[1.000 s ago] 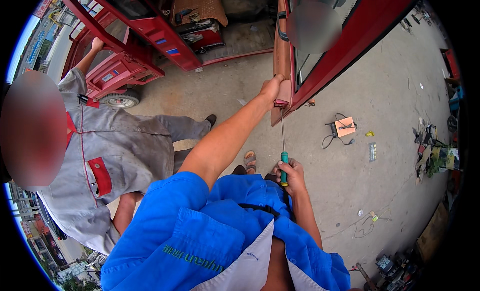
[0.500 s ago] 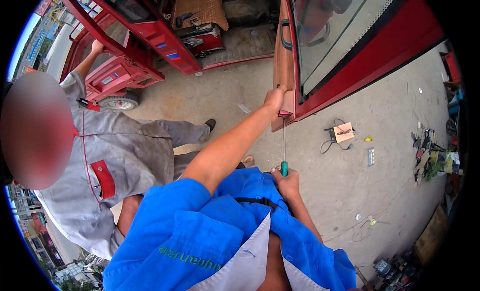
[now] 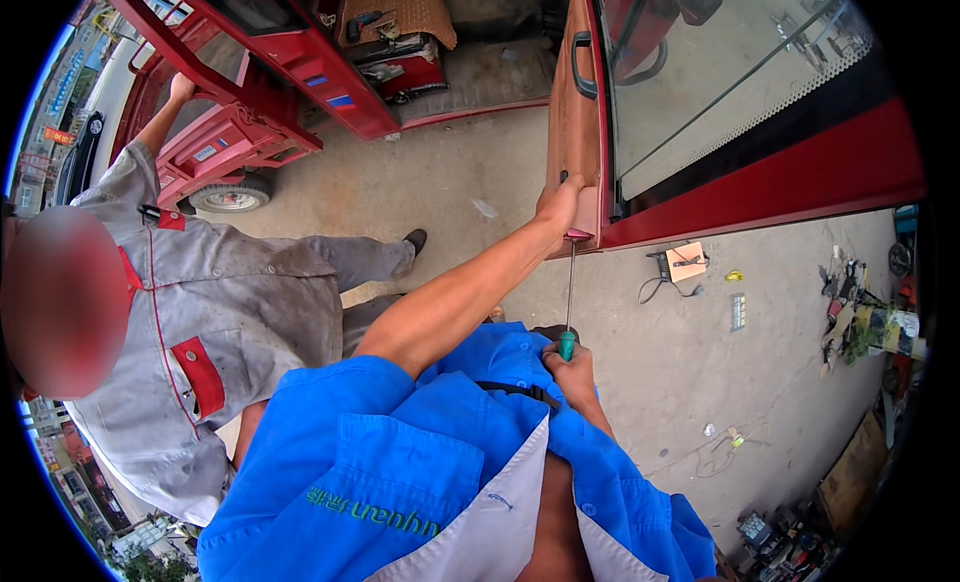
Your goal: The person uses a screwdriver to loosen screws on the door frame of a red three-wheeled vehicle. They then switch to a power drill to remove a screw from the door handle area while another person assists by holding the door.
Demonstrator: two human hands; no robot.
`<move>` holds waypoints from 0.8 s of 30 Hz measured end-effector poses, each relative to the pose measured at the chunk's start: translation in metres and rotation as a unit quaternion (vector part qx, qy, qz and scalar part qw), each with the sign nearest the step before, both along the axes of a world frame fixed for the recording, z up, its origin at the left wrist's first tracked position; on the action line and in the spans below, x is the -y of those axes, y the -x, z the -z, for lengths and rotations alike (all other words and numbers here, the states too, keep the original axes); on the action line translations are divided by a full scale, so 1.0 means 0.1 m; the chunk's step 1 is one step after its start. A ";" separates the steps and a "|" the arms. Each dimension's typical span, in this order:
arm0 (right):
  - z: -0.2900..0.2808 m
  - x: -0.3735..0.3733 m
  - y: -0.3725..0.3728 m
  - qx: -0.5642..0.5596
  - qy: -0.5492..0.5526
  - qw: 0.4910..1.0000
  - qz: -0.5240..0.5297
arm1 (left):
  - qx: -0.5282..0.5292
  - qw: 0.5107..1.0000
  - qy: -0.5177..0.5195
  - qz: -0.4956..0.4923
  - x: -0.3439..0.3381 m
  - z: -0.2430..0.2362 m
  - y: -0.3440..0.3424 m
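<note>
A red vehicle door (image 3: 760, 172) stands swung out in front of me, its brown inner panel (image 3: 574, 112) facing left. My left hand (image 3: 560, 207) is closed on the lower part of that panel near the door's edge, next to a small black lever. Low at my waist, my right hand (image 3: 574, 372) grips the green handle of a screwdriver (image 3: 567, 344). The long thin shaft points away from me, its tip end reaching a dark pink-red part (image 3: 577, 236) at the door's edge, just below my left hand. The tip itself is too small to make out.
A co-worker in grey (image 3: 230, 302) stands close on my left, one hand on the red cargo bed (image 3: 215, 142). Beyond the door opening lies the cab floor (image 3: 480, 94). On the concrete are a corded device with a wooden-coloured block (image 3: 686, 262), and assorted parts (image 3: 840, 302) at right.
The view has shifted slightly, and the door sits a little higher and further right in it. Both hands keep their hold, with the screwdriver still at the door's edge.
</note>
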State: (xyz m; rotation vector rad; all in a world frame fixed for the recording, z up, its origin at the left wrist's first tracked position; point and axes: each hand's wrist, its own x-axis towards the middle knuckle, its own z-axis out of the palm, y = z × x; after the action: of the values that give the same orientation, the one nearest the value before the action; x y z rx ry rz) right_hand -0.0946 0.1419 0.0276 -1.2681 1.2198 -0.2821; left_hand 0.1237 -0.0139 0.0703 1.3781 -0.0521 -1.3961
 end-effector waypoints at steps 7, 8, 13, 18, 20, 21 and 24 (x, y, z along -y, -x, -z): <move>-0.04 0.06 0.00 0.030 -0.085 0.996 -0.019 | 0.026 0.999 -0.008 0.016 0.00 0.09 -0.08; -0.04 0.08 -0.01 0.030 -0.086 0.996 -0.024 | 0.027 1.000 -0.002 0.013 0.02 0.18 -0.11; -0.04 0.03 -0.04 0.020 -0.043 0.999 -0.005 | 0.019 1.000 -0.014 0.013 0.00 0.02 -0.06; -0.07 0.03 -0.05 0.028 -0.033 0.999 -0.004 | -0.002 1.000 -0.008 0.006 -0.01 -0.06 -0.04; -0.09 0.05 -0.04 0.037 -0.046 0.998 -0.011 | 0.020 1.000 -0.005 0.014 0.02 0.09 -0.07; -0.10 0.07 -0.03 0.049 -0.056 0.997 -0.013 | 0.032 0.999 -0.003 0.017 0.03 0.18 -0.08; -0.10 0.08 0.01 0.068 -0.086 0.994 -0.014 | 0.002 1.000 -0.002 0.003 0.02 0.10 -0.02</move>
State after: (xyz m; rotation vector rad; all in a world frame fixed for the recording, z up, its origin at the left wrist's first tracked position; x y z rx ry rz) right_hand -0.0960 0.1342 0.0375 -1.0981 1.0849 -0.2325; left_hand 0.1261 -0.0157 0.0599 1.3856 -0.0548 -1.3988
